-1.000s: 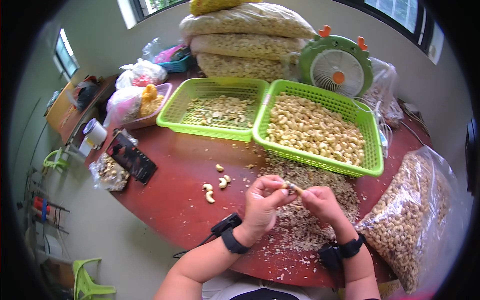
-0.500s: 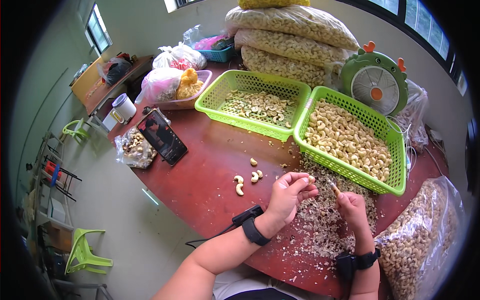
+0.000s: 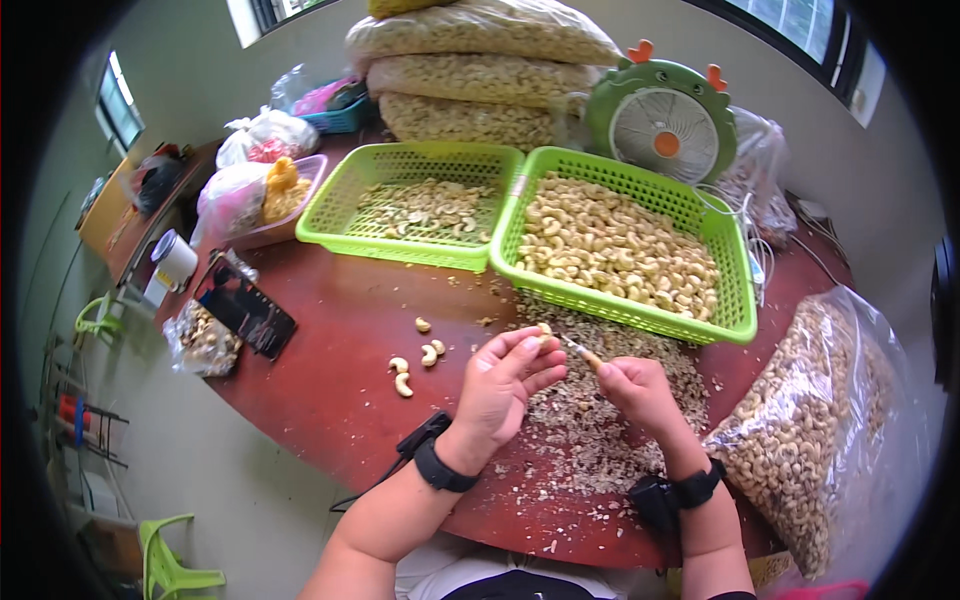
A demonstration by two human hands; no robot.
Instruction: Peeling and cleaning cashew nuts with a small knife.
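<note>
Between thumb and fingertips, my left hand [image 3: 505, 377] pinches a single cashew nut [image 3: 544, 333]. My right hand [image 3: 640, 390] grips a small knife [image 3: 587, 354] with a light brown handle; its short blade points toward the nut, and whether they touch is hard to tell. Beneath both hands lies a heap of skin flakes and crumbs [image 3: 600, 440]. Several loose cashews [image 3: 402, 384] rest on the red table left of my left hand. Beyond the hands, a green basket [image 3: 740, 325] is filled with cashews, and a second green basket [image 3: 320, 238] to its left holds fewer, partly broken ones.
A clear bag of cashews [image 3: 800, 430] stands at the right edge. Behind the baskets are stacked full sacks [image 3: 490, 80] and a green fan [image 3: 660, 120]. To the left are a phone [image 3: 247, 305], a bag of nuts [image 3: 203, 338], a mug [image 3: 174, 258] and a pink basin [image 3: 310, 190].
The view has swung to the right, so everything sits further left. My hands stay close together; the knife blade has come nearer to the cashew nut.
</note>
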